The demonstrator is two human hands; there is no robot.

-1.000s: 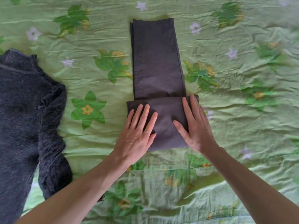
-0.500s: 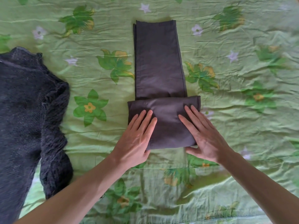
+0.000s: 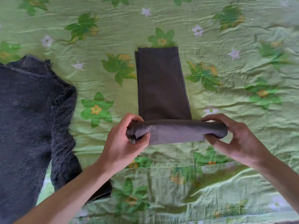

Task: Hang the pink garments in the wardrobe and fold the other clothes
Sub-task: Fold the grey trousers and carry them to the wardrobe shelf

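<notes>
Dark brown folded trousers (image 3: 161,84) lie lengthwise on the green flowered bedsheet (image 3: 242,70). Their near end is folded into a thick bundle lifted a little off the sheet. My left hand (image 3: 126,141) grips the bundle's left end, fingers curled over the top and thumb below. My right hand (image 3: 234,136) pinches the bundle's right end between fingers and thumb. The far end of the trousers lies flat.
A dark grey knitted sweater (image 3: 29,120) is spread out at the left, reaching the left edge of view. The sheet is wrinkled, with bare stretches to the right of the trousers and in front of my hands.
My hands were pressing flat on the folded near end. Now both grip its two ends and have raised it off the sheet. The view has shifted, so the trousers sit lower in frame.
</notes>
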